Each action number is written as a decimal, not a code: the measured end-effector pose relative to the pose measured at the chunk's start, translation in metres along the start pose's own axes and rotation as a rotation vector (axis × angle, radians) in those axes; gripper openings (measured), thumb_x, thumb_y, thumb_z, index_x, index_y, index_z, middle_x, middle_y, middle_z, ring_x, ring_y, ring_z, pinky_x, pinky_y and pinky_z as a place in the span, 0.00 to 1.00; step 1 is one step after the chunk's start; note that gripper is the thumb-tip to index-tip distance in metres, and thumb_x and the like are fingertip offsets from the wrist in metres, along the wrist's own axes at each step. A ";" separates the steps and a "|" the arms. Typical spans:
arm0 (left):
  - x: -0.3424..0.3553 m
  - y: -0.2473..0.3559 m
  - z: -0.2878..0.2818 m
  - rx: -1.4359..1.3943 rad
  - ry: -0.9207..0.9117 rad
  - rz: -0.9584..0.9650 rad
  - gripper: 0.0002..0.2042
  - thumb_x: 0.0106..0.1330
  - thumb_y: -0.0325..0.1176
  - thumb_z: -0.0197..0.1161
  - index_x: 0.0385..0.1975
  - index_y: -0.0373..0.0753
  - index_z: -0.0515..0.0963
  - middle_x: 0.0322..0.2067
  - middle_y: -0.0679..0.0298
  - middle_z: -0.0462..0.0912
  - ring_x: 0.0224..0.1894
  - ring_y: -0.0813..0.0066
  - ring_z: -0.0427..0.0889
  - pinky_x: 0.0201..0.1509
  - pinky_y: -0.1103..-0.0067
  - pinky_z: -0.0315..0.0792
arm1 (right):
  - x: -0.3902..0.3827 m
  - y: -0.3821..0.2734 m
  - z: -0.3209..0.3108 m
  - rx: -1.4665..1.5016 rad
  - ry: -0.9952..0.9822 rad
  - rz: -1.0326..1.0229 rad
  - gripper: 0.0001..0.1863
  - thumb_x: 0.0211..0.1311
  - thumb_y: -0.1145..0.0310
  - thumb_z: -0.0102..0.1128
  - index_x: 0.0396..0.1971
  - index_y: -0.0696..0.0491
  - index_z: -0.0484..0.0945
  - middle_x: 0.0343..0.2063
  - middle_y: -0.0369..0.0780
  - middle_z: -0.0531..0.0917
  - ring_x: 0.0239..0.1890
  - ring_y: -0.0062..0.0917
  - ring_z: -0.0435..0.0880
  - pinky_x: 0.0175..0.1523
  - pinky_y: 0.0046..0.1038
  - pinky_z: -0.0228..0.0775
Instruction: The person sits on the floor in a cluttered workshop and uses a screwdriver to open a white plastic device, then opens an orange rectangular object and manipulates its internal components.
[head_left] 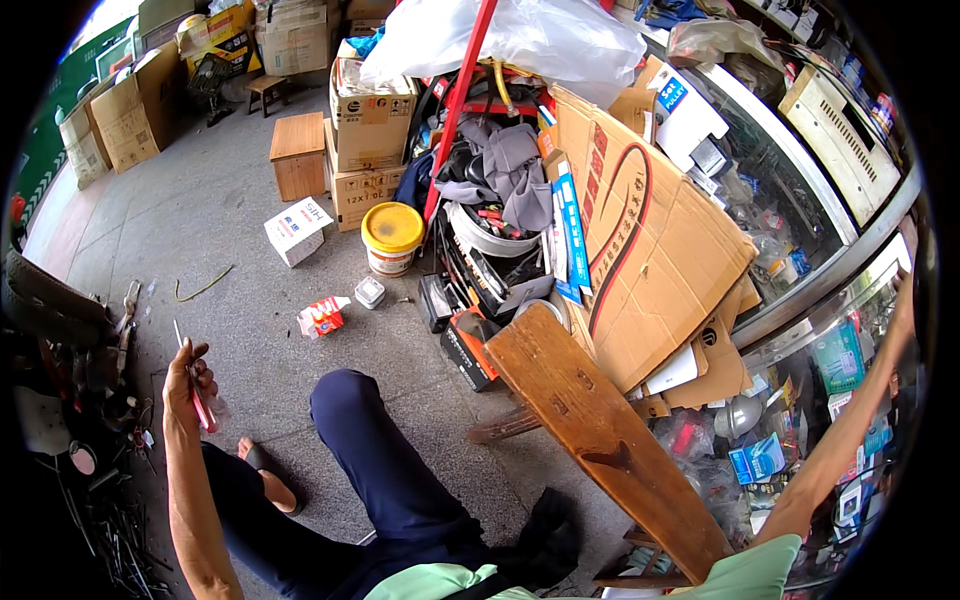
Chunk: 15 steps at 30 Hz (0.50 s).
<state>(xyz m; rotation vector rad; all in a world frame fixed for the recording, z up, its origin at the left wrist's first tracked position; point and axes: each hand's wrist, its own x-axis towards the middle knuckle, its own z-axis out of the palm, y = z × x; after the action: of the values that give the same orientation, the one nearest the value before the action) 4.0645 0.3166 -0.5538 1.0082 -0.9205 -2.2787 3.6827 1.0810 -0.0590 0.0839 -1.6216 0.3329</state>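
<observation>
My left hand (188, 378) is closed around a screwdriver (204, 408) with a pinkish-red handle. Its thin metal shaft points up past my fingers, and a bit of clear plastic shows beside the handle. My right arm stretches out over the glass display case (765, 345) on the right. At the picture's dark rim, my right hand (906, 245) is close to the metal edge of that case. Its fingers are too cut off and shaded to make out. A wooden bench (600, 430) stands between my legs and the case.
A large flattened cardboard sheet (660, 250) leans against the case. Ahead on the floor are a yellow-lidded bucket (392, 228), a white box (298, 228), a red-and-white packet (322, 317) and a small clear container (369, 292). Scattered tools (110, 430) lie in the dark at left.
</observation>
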 end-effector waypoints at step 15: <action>-0.057 0.022 0.029 0.319 0.122 0.085 0.15 0.66 0.43 0.55 0.29 0.35 0.75 0.12 0.72 0.65 0.08 0.85 0.63 0.10 0.88 0.55 | -0.672 -0.389 0.042 0.621 -1.942 0.039 0.19 0.51 0.56 0.61 0.33 0.58 0.80 0.36 0.47 0.83 0.41 0.40 0.81 0.47 0.37 0.71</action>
<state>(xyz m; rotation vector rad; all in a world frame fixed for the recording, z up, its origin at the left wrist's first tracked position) 4.0804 0.3500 -0.4975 1.2001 -1.2747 -2.0160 3.7978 0.6006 -0.6601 1.1357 -3.3262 0.9180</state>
